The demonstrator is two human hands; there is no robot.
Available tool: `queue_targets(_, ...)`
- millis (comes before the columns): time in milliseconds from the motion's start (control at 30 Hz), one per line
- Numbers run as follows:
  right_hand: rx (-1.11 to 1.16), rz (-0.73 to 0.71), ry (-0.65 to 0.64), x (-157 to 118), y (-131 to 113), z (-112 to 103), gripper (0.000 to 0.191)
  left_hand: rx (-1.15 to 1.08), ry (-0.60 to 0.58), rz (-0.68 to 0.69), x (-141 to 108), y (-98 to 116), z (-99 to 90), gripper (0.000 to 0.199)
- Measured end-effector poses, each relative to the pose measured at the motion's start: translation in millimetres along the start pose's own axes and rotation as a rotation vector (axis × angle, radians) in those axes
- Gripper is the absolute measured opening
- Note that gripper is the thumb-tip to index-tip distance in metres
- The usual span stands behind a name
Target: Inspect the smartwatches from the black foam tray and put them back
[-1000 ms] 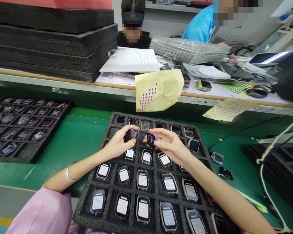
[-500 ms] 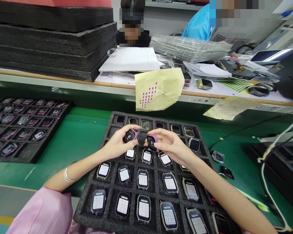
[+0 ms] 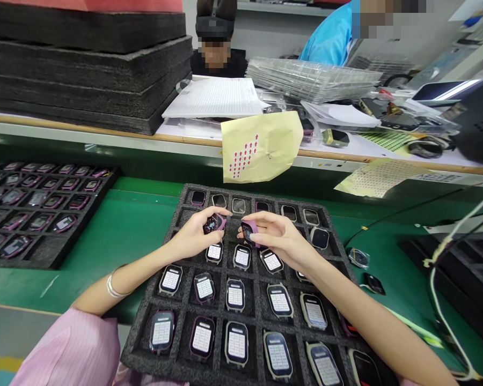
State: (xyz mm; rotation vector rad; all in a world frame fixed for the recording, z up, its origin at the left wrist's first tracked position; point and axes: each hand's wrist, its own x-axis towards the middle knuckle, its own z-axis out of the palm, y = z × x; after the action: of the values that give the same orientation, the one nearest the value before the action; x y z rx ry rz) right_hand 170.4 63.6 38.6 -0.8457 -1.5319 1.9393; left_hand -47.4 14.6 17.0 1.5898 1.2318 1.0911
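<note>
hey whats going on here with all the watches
A person holds a small purple watch in each hand over a black foam tray on a green belt. The left hand pinches one watch in its fingers; the right hand grips another. The tray's near pockets hold watches with white labels on their screens. A second tray of watches lies to the left. Two other people sit across the bench.
</note>
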Motion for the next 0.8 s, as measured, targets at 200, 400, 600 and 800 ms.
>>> queue_targets(200,-0.044,0.001,0.015,0,0,2,0.036,-0.032,0.013,-0.020,2,0,-2.0,0.036)
queue_targets(400,-0.054,0.001,0.021,0,-2,2,0.035,-0.033,0.054,-0.009,4,1,-4.0,0.034)
queue_targets(600,0.022,-0.041,-0.065,-1,-1,-4,0.035,-0.077,0.010,0.013,0,4,-3.7,0.035)
queue_targets(800,0.080,-0.016,-0.034,6,5,-11,0.033,-0.103,0.030,-0.062,1,5,-3.3,0.032)
